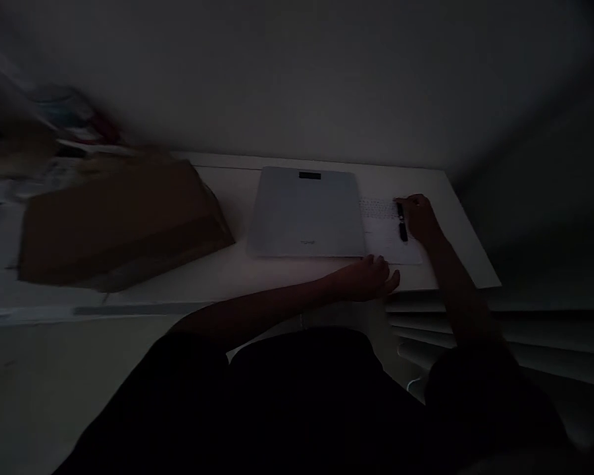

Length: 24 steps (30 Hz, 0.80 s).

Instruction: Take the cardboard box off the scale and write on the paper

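In dim light, a flat pale bathroom scale [307,214] with a small dark display lies on the white table. White paper covered with rows of marks [381,231] lies at its right side. On the paper is a slim black object [402,223] in two dark sections, too dark to name. My right hand [420,214] rests at the paper's right side, a finger stretched over the black object's far end; no firm grip on it shows. My left hand [366,278] is open at the near right corner of the scale, fingers apart and close to the paper's near edge.
A large brown cardboard box [129,221] stands on the table to the left. Blurred items [69,119] are heaped behind it. The wall [301,86] rises behind the table. Below the table's right front edge are pale horizontal ledges [475,330] and a thin cable [413,381].
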Available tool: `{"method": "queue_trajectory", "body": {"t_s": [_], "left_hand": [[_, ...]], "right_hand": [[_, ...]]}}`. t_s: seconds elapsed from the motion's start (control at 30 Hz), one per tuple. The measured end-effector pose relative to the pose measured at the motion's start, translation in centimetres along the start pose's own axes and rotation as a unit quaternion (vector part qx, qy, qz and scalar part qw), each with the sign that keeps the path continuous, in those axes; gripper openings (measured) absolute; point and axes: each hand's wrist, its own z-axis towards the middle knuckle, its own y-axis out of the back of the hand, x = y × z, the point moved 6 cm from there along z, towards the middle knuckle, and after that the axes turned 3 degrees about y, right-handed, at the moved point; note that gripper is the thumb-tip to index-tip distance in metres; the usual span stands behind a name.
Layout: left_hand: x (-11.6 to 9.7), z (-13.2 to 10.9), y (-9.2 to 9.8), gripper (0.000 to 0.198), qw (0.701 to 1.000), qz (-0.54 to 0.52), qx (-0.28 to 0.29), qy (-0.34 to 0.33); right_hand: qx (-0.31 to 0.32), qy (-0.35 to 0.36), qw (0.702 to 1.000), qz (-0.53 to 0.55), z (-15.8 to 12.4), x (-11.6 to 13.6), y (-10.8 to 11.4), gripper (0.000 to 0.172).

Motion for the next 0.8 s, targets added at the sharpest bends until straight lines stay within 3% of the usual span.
{"method": "queue_trajectory", "body": {"t_s": [0.17, 0.3, 0.4, 0.47, 0.57, 0.67, 0.7, 0.8], "left_hand": [[0.1, -5.0, 2.5, 0.036, 0.996, -0.002, -0.07, 0.048], [1.2, -10.9, 5.1, 0.036, 0.98, 0.029, -0.147, 0.134], [2.0, -16.3, 7.7, 0.039, 0.955, 0.053, -0.197, 0.214], [2.5, -20.1, 9.6, 0.044, 0.934, 0.069, -0.201, 0.286], [3.0, -26.1, 12.9, 0.05, 0.871, 0.109, -0.242, 0.413], [3.0, -32.1, 15.6, 0.04, 0.764, 0.167, -0.332, 0.528], [3.0, -34.1, 16.1, 0.037, 0.724, 0.187, -0.368, 0.552], [3.6, -39.6, 16.2, 0.047, 0.643, 0.146, -0.473, 0.584]], "right_hand": [[-0.023, -0.014, 0.995, -0.096, -0.1, 0.6, 1.3, 0.059], [-0.074, 0.002, 0.987, -0.141, 0.1, 1.8, 3.1, 0.056], [-0.129, 0.041, 0.986, -0.094, 0.7, 4.1, 4.5, 0.057], [-0.161, 0.063, 0.985, -0.026, 1.6, 6.8, 5.3, 0.057], [-0.165, 0.079, 0.979, 0.092, 3.7, 12.8, 5.6, 0.051], [-0.126, 0.113, 0.963, 0.211, 6.1, 20.5, 4.6, 0.046], [-0.104, 0.119, 0.956, 0.249, 6.9, 23.0, 4.0, 0.045], [-0.025, 0.152, 0.917, 0.367, 9.0, 30.0, 1.4, 0.059]]}}
